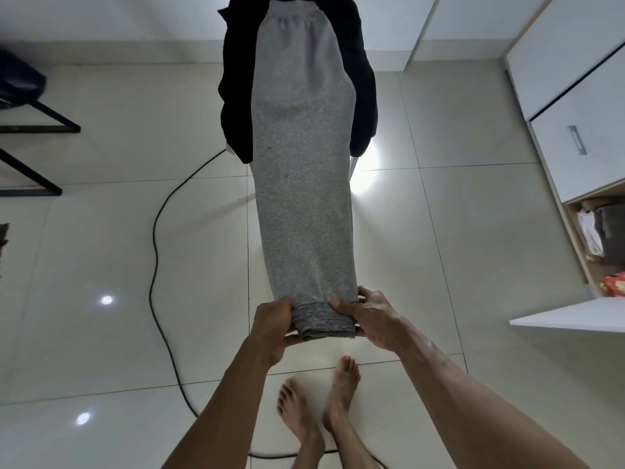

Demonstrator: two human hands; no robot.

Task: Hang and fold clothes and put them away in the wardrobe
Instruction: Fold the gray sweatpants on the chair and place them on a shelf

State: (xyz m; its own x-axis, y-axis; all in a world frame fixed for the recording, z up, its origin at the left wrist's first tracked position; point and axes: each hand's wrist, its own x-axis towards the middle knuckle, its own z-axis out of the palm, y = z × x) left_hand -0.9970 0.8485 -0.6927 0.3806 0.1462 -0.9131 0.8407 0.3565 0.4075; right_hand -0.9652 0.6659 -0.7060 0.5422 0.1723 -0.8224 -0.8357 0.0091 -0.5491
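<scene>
A pair of grey sweatpants [302, 157] stretches away from me, folded lengthwise, its waistband at the far end lying over a black garment [236, 79] on a support I cannot make out. My left hand [274, 324] grips the left corner of the ribbed cuff end. My right hand [367, 316] grips the right corner, thumb on top of the cuff. The cuffs hang in the air above the floor, just ahead of my bare feet [321, 397].
A white wardrobe [575, 79] stands at the right with an open compartment holding folded cloth [605, 231] and an open door edge [568, 318]. A black cable [157, 238] curves across the glossy tiled floor. A black metal frame [33, 157] is at the left.
</scene>
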